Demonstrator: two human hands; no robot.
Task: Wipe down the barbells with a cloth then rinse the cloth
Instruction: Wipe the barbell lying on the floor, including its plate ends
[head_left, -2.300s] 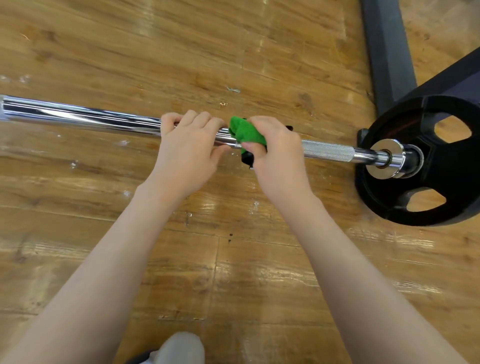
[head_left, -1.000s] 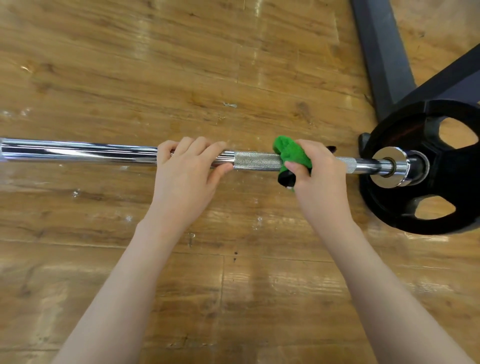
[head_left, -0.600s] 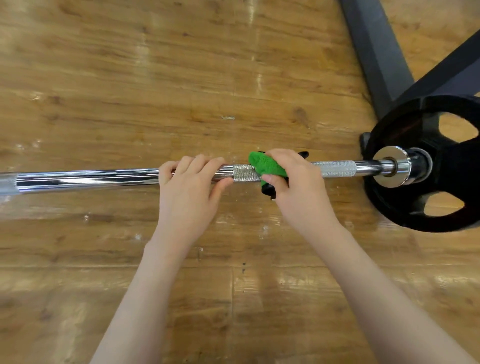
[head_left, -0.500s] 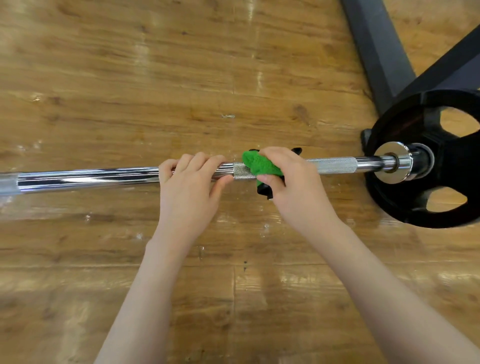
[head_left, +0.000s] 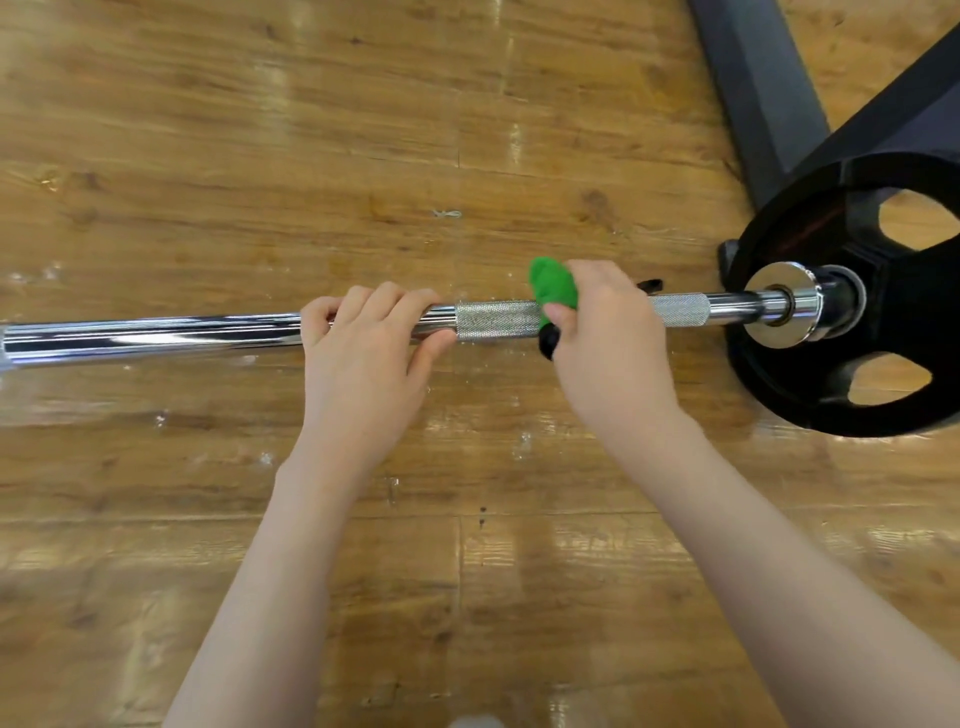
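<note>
A person's right hand (head_left: 608, 332) wraps a green cloth (head_left: 555, 289) around the knurled section of a chrome barbell (head_left: 156, 338) at the centre of the frame, its grip curled closed over cloth and bar together. The left hand (head_left: 363, 353) closes around the smooth shaft just to the left, apparently steadying it. The bar runs from the left edge to a black weight plate (head_left: 883, 312) at the right, above a wooden floor (head_left: 467, 130). Wiping appears under way; the next stroke likely needs firm pressure along the knurling, with rinsing not yet begun. No brand, label or writing is legible.
</note>
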